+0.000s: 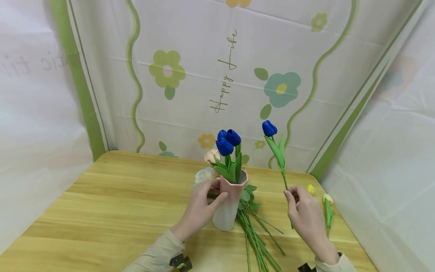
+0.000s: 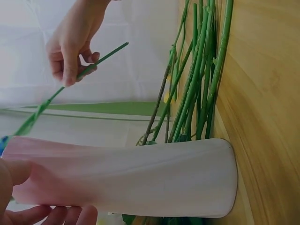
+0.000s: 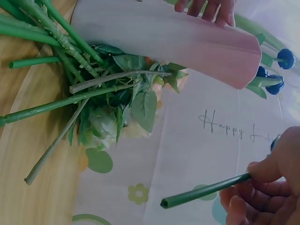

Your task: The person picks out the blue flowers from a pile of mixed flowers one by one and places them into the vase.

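Note:
A pink-to-white vase stands upright on the wooden table, with three blue tulips in it. My left hand grips the vase near its rim, thumb on the front and fingers round the side, as the left wrist view also shows. Right of the vase, my right hand pinches the stem of another blue tulip between thumb and fingers. That tulip is held upright, its bloom higher than the vase's rim. In the right wrist view the cut stem end sticks out past the fingers.
Behind and right of the vase lies a bunch of flowers, its green stems pointing toward me. A white bloom and a pale pink bloom show beside the vase. At the right edge lie a yellow flower and a cream tulip.

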A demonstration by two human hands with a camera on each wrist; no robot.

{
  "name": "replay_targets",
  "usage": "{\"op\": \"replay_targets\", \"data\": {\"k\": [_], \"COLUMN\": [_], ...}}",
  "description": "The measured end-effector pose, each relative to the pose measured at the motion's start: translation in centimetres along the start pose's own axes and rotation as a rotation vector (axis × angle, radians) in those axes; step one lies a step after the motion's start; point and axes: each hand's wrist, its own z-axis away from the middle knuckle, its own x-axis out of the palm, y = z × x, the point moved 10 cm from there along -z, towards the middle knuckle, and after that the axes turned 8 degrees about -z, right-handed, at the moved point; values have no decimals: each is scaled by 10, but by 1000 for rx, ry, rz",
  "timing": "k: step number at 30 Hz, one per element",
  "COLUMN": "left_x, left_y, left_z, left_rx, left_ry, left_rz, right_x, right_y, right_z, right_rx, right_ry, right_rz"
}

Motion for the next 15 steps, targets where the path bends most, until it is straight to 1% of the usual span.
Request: {"op": "replay_targets", "data": {"k": [5,7,11,15], "left_x": [1,0,-3,-11], "left_y": [-2,-2,3,11], "left_z": [0,0,-1,-1], "left_rx": [-25,-23,15,61], "left_ry": [-6,-7,16,81], "left_rz": [2,-2,-32,-102], "right_x": [-7,-9,-13,-15], "right_y": [-14,-20,-31,-40], "right_z": [-2,-3,-2,-2], "right_rx": [-99,-143,-214,-238], "right_ry": [67,88,109,101], "right_rz": [-26,-37,-61,-88]}}
